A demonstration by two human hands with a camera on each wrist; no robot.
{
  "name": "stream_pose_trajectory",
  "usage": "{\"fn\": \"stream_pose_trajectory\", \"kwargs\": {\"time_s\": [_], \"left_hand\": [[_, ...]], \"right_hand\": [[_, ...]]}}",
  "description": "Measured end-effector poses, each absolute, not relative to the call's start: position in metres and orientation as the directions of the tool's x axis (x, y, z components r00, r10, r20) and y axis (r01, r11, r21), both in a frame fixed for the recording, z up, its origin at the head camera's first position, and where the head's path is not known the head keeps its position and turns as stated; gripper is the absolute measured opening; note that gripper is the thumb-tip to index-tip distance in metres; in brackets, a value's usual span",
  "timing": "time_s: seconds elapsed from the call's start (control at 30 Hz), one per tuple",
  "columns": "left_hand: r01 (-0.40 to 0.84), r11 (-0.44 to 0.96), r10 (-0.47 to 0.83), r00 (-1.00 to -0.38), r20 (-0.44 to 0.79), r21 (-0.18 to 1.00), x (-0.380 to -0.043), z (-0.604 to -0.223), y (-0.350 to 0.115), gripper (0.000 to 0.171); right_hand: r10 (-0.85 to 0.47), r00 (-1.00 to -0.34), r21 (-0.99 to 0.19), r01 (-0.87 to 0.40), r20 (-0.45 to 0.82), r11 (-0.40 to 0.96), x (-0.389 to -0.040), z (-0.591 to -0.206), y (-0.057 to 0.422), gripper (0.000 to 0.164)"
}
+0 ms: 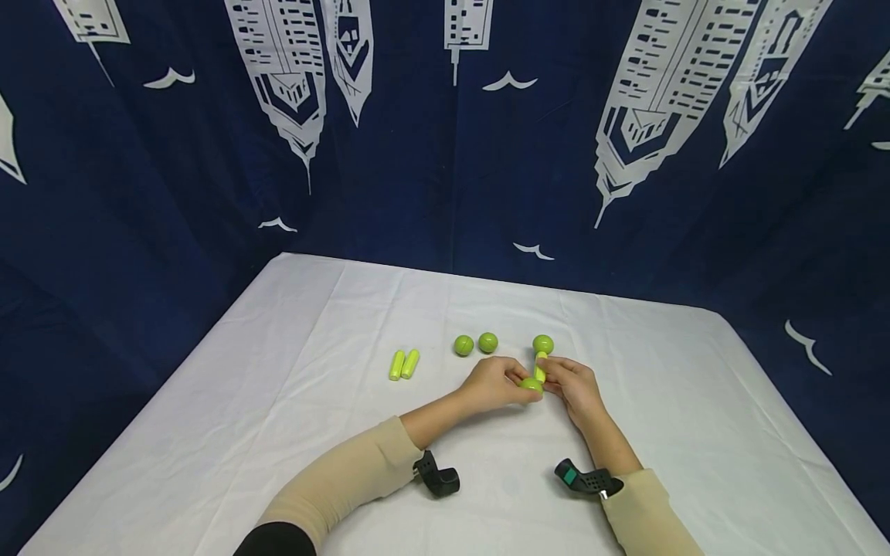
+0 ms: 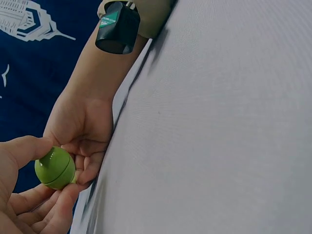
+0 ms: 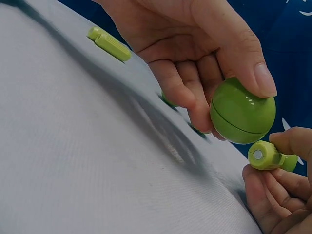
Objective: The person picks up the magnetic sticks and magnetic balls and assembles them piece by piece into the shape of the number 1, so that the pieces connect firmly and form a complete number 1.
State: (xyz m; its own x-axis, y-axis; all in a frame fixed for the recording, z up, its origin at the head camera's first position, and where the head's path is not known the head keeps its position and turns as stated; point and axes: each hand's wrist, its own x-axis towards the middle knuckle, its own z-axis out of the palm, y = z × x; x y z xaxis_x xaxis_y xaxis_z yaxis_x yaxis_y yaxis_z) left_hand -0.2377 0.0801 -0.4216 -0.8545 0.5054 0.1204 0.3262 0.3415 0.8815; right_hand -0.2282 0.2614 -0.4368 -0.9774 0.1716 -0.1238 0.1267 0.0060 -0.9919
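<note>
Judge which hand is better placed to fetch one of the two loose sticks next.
Probably the left hand: it is nearer the loose sticks, though it would first have to release the green ball it pinches. The right hand is farther off and grips another stick.

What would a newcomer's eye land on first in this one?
The dark blue backdrop, with white towers pointing downward, looms behind the white-covered table. Against that white, the left hand pinches a green ball beside a yellow-green stick in the right hand, another ball at its far end. Two spare balls lie beyond the left hand, two loose sticks left of them.
</note>
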Motion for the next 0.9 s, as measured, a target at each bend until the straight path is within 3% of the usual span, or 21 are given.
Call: {"fn": "stream_pose_trajectory", "kwargs": {"time_s": [0.67,0.9], "left_hand": [[0.171,0.327,0.42,-0.907,0.019,0.929,-0.231,-0.428,0.092,0.026],[0.136,0.319,0.387,-0.922,0.002,0.938,-0.23,-0.431,0.096,0.026]], "right_hand": [[0.172,-0.977,-0.992,0.123,-0.128,-0.039,-0.228,-0.435,0.262,0.029],[0.167,-0.977,-0.991,0.122,-0.13,-0.054,-0.228,-0.436,0.263,0.037]]}}
